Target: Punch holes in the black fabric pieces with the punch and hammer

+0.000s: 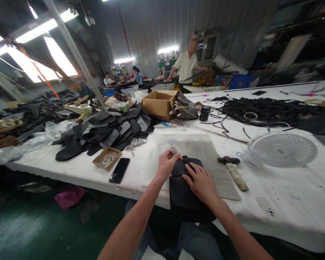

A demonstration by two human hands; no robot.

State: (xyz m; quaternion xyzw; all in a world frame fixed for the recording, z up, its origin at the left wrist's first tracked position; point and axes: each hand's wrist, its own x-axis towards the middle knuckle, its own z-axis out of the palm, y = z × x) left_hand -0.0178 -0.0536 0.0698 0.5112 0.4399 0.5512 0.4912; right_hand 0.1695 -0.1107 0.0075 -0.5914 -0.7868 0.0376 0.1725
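Note:
A black leather-like bag or case [182, 195] lies at the table's front edge, partly over a flat grey board [219, 173]. My left hand [166, 164] is closed at its far left corner, pinching a small pale object [174, 148] that looks wrapped; its exact kind is unclear. My right hand [202, 182] rests flat on top of the bag with fingers spread. To the right lies a hammer [237, 177] with a wrapped handle and dark head. A small cardboard box of shiny metal studs [107, 159] sits at left, near a black phone [119, 170].
A pile of dark cut pieces [111, 128] covers the left side. Behind stand a cardboard carton [158, 104] and a black cup [204, 113]. At right are a white fan [283, 150] and black strips [254, 110]. Several people work farther back.

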